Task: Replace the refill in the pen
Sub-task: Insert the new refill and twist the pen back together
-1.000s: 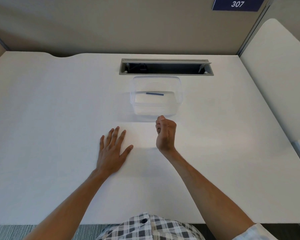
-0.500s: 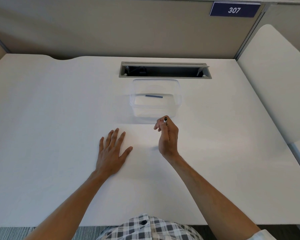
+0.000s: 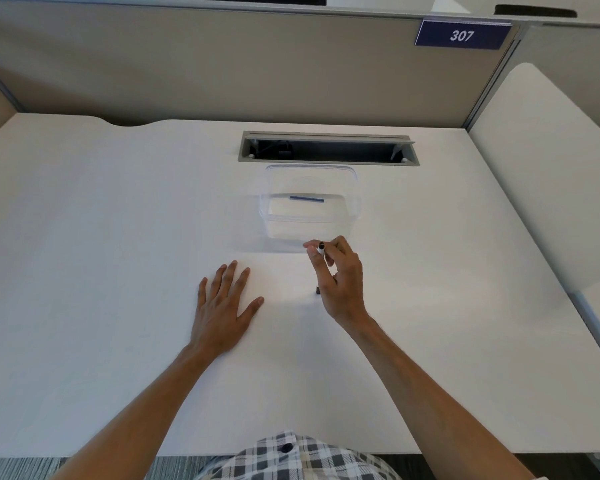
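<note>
Head view: the right hand (image 3: 340,278) pinches the pen (image 3: 321,251) upright, its dark tip near the surface (image 3: 84,237), just in front of the clear container (image 3: 274,216). A blue refill (image 3: 307,199) lies inside that container. Left of the pen, the left hand (image 3: 222,306) rests flat, fingers spread, holding nothing.

Two bare forearms, left hand (image 3: 222,306) and right hand (image 3: 340,282), without rings or watch. Checked shirt (image 3: 291,459) in black, grey and white, with one dark button (image 3: 287,447).
</note>
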A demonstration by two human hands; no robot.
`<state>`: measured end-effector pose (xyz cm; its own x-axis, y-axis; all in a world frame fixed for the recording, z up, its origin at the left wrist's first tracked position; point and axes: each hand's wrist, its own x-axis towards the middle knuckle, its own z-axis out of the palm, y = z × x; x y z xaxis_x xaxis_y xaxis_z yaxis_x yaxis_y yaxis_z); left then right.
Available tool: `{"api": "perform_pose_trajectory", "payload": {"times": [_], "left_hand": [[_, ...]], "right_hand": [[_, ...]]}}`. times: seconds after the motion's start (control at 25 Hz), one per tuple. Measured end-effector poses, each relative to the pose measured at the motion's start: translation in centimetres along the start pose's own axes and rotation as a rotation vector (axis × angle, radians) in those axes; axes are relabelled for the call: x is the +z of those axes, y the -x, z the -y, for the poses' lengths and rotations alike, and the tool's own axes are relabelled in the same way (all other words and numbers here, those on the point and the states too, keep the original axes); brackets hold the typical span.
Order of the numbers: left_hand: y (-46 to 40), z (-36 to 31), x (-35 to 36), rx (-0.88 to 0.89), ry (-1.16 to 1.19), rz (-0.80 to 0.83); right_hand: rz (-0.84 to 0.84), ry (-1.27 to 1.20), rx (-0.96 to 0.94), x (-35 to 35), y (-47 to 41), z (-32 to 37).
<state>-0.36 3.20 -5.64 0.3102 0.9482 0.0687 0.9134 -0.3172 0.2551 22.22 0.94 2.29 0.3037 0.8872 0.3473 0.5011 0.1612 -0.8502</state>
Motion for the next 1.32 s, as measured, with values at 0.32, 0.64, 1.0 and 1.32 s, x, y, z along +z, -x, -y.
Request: {"api": "perform_pose_trajectory", "payload": {"times": [0.32, 0.64, 1.0, 1.32], "left_hand": [[0.1, 0.0, 0.1, 0.009, 0.025, -0.028], [0.1, 0.0, 0.2, 0.003, 0.017, -0.020], [0.0, 0.1, 0.2, 0.004, 0.014, -0.015], [0.0, 0.2, 0.3, -0.001, 0.010, -0.017]], "right_hand": [[-0.118, 0.128, 0.045, -2.4, 1.6, -0.1], [-0.030, 0.280, 0.346, -2.8, 5.0, -1.2], [0.103, 0.487, 0.425, -1.8, 7.1, -0.5], [0.240, 0.598, 0.378, -0.9, 7.7, -0.3]]}}
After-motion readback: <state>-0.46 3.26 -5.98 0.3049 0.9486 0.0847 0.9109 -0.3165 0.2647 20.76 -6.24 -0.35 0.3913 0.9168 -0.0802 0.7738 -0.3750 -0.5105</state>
